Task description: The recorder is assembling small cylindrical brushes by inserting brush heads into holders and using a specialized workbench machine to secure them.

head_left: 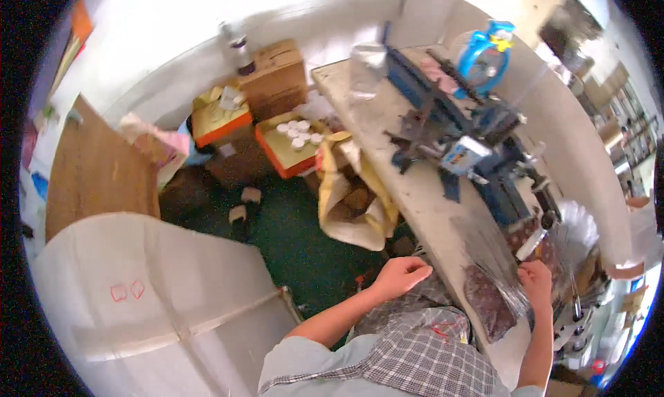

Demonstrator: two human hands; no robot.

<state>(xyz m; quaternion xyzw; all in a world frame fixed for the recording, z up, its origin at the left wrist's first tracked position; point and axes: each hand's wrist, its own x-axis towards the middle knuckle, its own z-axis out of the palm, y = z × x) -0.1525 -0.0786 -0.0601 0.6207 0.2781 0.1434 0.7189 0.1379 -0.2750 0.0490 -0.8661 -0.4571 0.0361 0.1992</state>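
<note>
The left hand (403, 276) is curled near the left edge of the bench (432, 207); whether its grip holds anything, I cannot tell. The right hand (537, 283) meets clear plastic (494, 262) on the near bench, its grip likewise unclear.

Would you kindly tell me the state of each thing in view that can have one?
Left hand: fingers curled; any hold unclear.
Right hand: fingers bent beside the clear plastic; grip unclear.
Sack: mouth open.
Front orange box: open, white round pieces inside.
Cardboard box: looks closed.
Fan: upright; running or not, unclear.
</note>
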